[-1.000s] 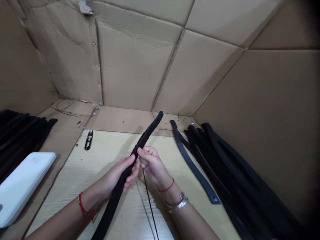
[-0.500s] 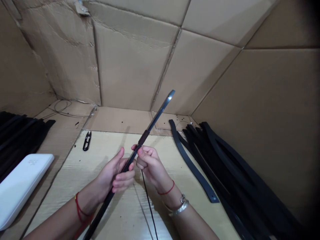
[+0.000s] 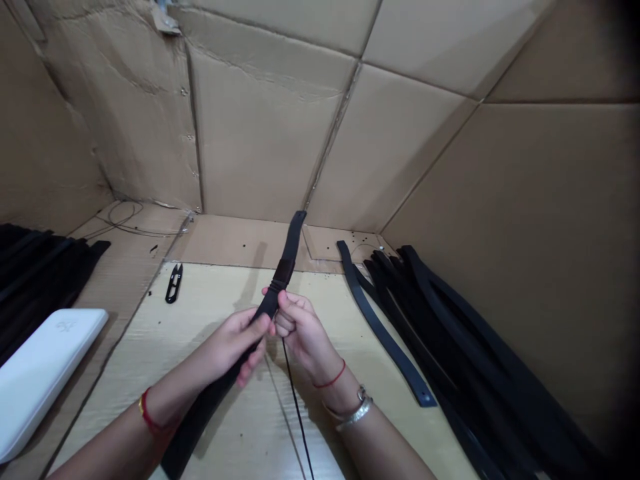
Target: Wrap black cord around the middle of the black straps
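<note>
A long black strap (image 3: 293, 243) slants up from the bottom left, its broad face showing and its tip bent near the back wall. My left hand (image 3: 243, 340) is wrapped round the strap, thumb on top. Just above it my right hand (image 3: 297, 323) is closed, pinching the strap's edge and a thin black cord (image 3: 295, 393) that hangs down toward me. Several turns of cord lie round the strap just above my fingers, below a dark brown band (image 3: 284, 270).
Black thread snips (image 3: 174, 283) lie at the left. A white power bank (image 3: 50, 373) and dark straps (image 3: 40, 273) are further left. More black straps (image 3: 450, 333) lie at the right, before cardboard walls (image 3: 270, 133). Loose cord (image 3: 125, 217) is coiled at the back left.
The strap has rolled from edge-on to its broad face, and its tip has swung left and down. My left thumb has come down onto it. My right hand has barely moved.
</note>
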The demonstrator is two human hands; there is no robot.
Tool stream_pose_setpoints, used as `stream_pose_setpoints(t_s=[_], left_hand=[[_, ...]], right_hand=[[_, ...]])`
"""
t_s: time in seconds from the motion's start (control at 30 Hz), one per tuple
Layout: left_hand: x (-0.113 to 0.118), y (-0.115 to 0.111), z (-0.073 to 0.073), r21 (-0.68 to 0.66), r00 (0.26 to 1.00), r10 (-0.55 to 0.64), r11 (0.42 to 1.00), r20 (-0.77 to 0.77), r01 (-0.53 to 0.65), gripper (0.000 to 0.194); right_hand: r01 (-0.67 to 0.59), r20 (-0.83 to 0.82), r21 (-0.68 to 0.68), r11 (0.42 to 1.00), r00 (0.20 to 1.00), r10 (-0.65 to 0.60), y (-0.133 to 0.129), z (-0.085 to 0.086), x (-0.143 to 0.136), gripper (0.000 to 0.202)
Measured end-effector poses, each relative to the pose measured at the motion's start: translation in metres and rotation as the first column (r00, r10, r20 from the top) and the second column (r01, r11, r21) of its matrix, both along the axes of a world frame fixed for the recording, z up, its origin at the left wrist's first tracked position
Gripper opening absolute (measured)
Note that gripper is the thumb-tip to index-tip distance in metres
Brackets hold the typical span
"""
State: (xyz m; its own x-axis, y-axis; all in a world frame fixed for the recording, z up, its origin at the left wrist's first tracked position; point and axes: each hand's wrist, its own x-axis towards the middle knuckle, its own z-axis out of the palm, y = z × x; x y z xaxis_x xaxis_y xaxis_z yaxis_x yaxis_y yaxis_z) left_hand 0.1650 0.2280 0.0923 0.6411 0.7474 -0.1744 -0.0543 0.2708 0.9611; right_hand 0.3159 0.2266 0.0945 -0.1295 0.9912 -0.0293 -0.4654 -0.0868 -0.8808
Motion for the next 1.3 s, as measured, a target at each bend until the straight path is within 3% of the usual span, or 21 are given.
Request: stream_pose_setpoints(t_s=[0.07,0.13,0.17,0.2,0.27,0.33,0.37,0.4,0.47,0.53,0.57,0.63,0.73,0.8,0.9,0.97,1.03,1.1,1.2,1.23,1.3], left_hand=[[0.001,-0.003,0.003,0.298,0.945,0.253,0.937,-0.207,-0.186,0.034],[0.002,-0.006,0.006,0.492,0.862,0.438,0.826,-0.254,-0.275,0.027],[0.002,-0.007,0.007,0.488,0.867,0.44,0.824,-0.233,-0.287,0.025],[0.003,-0.008,0.007,0.409,0.906,0.375,0.871,-0.197,-0.272,0.026],[0.003,-0.006,0.005,0.109,0.988,0.147,0.984,-0.045,-0.141,0.033],[0.003,-0.004,0.003,-0.142,0.996,0.011,0.99,0.094,0.002,0.039],[0.002,-0.003,0.003,-0.174,0.995,-0.007,0.984,0.095,0.023,0.04],[0.002,-0.003,0.003,-0.13,0.999,0.012,0.991,0.047,-0.006,0.038],[0.002,-0.006,0.004,0.12,0.983,0.153,0.983,-0.104,-0.14,0.03],[0.003,-0.01,0.006,0.372,0.93,0.326,0.895,-0.171,-0.245,0.025],[0.004,-0.012,0.007,0.421,0.912,0.377,0.862,-0.161,-0.282,0.025],[0.006,-0.013,0.006,0.332,0.922,0.371,0.888,-0.108,-0.318,0.028],[0.008,-0.008,0.002,-0.026,0.979,0.199,0.98,0.046,-0.198,0.044],[0.008,-0.003,-0.001,-0.178,0.983,0.093,0.982,0.16,-0.064,0.051],[0.01,0.001,-0.007,-0.272,0.964,0.003,0.96,0.266,0.072,0.054],[0.011,0.0,-0.01,-0.285,0.966,-0.014,0.954,0.258,0.09,0.055],[0.013,-0.005,-0.01,-0.227,0.991,0.021,0.974,0.132,0.009,0.057],[0.014,-0.011,-0.008,-0.049,0.99,0.114,0.992,-0.079,-0.118,0.053],[0.012,-0.017,-0.002,0.284,0.913,0.293,0.935,-0.284,-0.212,0.039],[0.011,-0.017,0.0,0.3,0.908,0.294,0.932,-0.299,-0.203,0.038],[0.008,-0.014,0.0,0.096,0.956,0.142,0.988,-0.258,-0.121,0.041]], right_hand=[[0.089,0.051,0.004,0.996,0.995,-0.089,0.001,-0.001,-0.001,0.033],[0.118,0.046,0.016,0.993,0.992,-0.118,0.001,-0.001,-0.002,0.033],[0.1,0.021,0.018,0.995,0.995,-0.101,0.001,-0.001,-0.001,0.033],[0.067,-0.012,0.016,0.998,0.998,-0.067,0.001,-0.001,-0.001,0.033],[0.001,-0.078,0.002,1.0,0.997,-0.001,0.0,0.0,0.0,0.031],[-0.013,-0.096,-0.011,1.0,0.995,0.011,-0.001,0.002,0.0,0.027],[0.008,-0.081,-0.015,1.0,0.997,-0.009,-0.001,0.002,-0.001,0.026],[0.041,-0.053,-0.016,0.999,0.998,-0.042,-0.002,0.002,-0.002,0.026],[0.131,0.015,-0.007,0.991,0.991,-0.131,-0.001,0.001,-0.004,0.026],[0.187,0.052,-0.003,0.982,0.981,-0.186,-0.001,0.0,-0.006,0.026],[0.184,0.05,-0.007,0.983,0.982,-0.184,0.0,0.0,-0.006,0.027],[0.129,0.013,-0.017,0.992,0.992,-0.129,0.0,0.0,-0.006,0.029],[0.048,-0.069,-0.018,0.999,0.996,-0.049,-0.001,0.003,-0.004,0.031],[0.037,-0.103,-0.024,0.999,0.994,-0.039,-0.003,0.007,-0.003,0.031],[0.059,-0.079,-0.021,0.998,0.995,-0.06,-0.007,0.012,-0.002,0.03],[0.108,-0.015,-0.003,0.994,0.994,-0.108,-0.006,0.012,-0.001,0.029],[0.208,0.044,0.013,0.978,0.977,-0.208,-0.004,0.011,0.001,0.029],[0.346,0.073,0.023,0.938,0.935,-0.347,0.001,0.009,0.006,0.032],[0.454,0.071,0.017,0.891,0.888,-0.454,0.006,0.009,0.012,0.035],[0.44,0.057,0.012,0.898,0.896,-0.44,0.007,0.011,0.013,0.034],[0.355,0.022,0.001,0.935,0.934,-0.355,0.007,0.016,0.017,0.034]])
